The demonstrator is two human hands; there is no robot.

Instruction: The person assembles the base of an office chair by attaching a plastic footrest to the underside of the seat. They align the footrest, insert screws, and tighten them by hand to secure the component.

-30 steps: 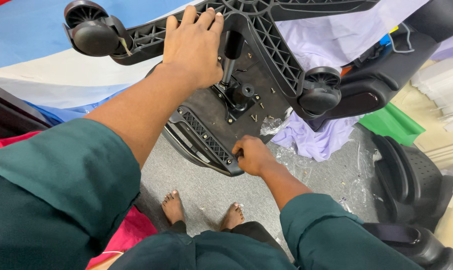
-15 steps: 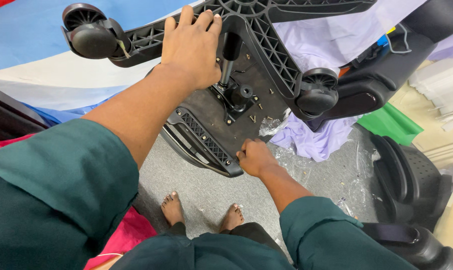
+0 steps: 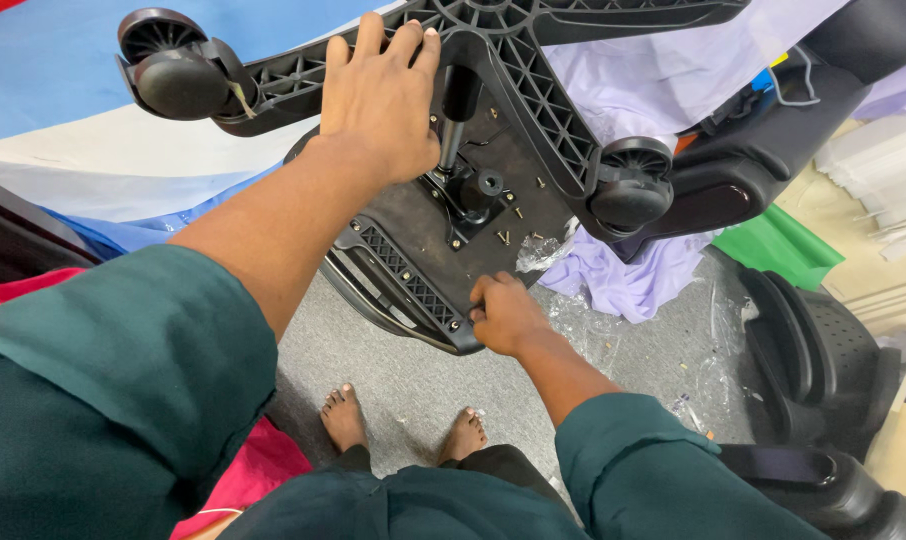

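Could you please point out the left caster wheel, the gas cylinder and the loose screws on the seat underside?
Left caster wheel [image 3: 178, 75], head view, wheel's rounded side.
Gas cylinder [image 3: 459, 110], head view, upper shaft.
Loose screws [image 3: 503, 237], head view, one screw.

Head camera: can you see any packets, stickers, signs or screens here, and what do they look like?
Clear plastic wrap: crumpled on the grey floor beside the upturned chair seat.
Clear plastic bag: flat on the floor, right of the right hand.
No labels, signs or screens show.
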